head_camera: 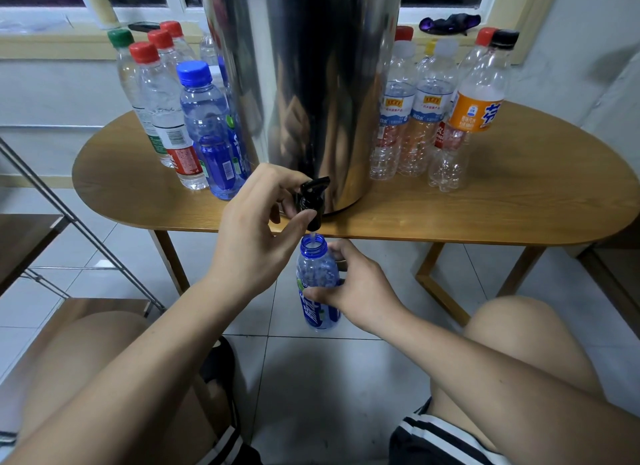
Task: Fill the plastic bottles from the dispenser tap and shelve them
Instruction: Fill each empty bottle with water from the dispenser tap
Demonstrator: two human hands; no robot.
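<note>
Grips bottle (313, 263) at mid-body with right hand (360, 291), mouth just under tap (310, 201), below desk (485, 204) edge. Pinches tap with left hand (256, 236). Thin, squashy, probably heavy once full: best held firmly at waist, upright.

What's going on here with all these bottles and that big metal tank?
A seated person is filling a blue bottle at the steel dispenser on the table. The left hand works the black tap while the right hand holds the uncapped bottle under the spout; water is running in. Capped bottles stand on both sides of the dispenser.
</note>
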